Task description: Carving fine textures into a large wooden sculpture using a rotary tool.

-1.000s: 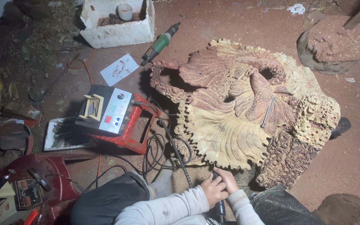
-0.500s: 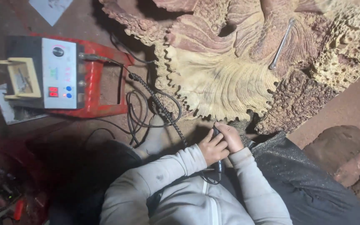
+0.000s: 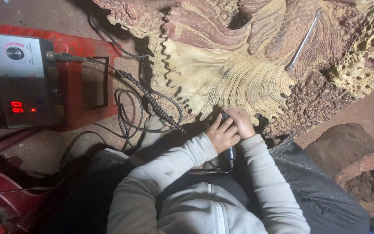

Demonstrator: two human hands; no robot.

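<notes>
We find both hands together at centre frame, the left hand (image 3: 221, 135) and right hand (image 3: 240, 122) clamped around a slim dark handpiece (image 3: 230, 151), its tip hidden against the lower edge of the large carved wood sculpture (image 3: 234, 73). We judge the handpiece light, rigid and best gripped along its barrel, pencil-fashion. The fine ridged carving looks brittle at its edges. A coiled cable (image 3: 152, 102) runs to the red control unit (image 3: 35, 82) at left. A metal wrench (image 3: 303, 41) lies on the carving, upper right.
</notes>
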